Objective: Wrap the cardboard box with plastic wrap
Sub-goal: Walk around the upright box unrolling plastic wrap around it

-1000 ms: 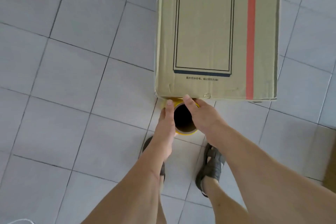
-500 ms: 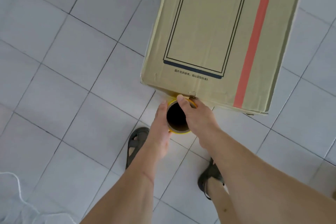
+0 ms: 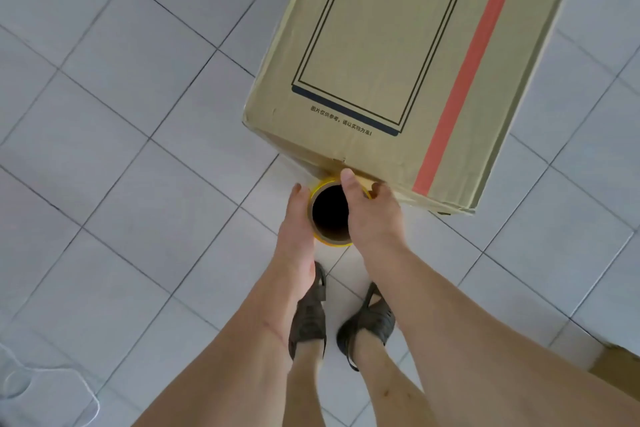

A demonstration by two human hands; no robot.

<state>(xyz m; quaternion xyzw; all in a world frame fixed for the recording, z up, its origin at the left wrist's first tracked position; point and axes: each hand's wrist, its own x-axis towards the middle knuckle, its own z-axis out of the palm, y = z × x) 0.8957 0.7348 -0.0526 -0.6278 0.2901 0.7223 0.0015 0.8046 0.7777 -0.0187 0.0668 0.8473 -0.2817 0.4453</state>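
A white cord (image 3: 52, 388) lies on the grey tiled floor (image 3: 121, 114) at far left. The left hand (image 3: 296, 229) curls against the left side of the plastic wrap roll (image 3: 330, 215), which is held upright with its hollow core facing up. The right hand (image 3: 372, 215) grips its right side, thumb over the rim. The roll touches the near edge of the cardboard box (image 3: 398, 55), above two dark sandals (image 3: 341, 322).
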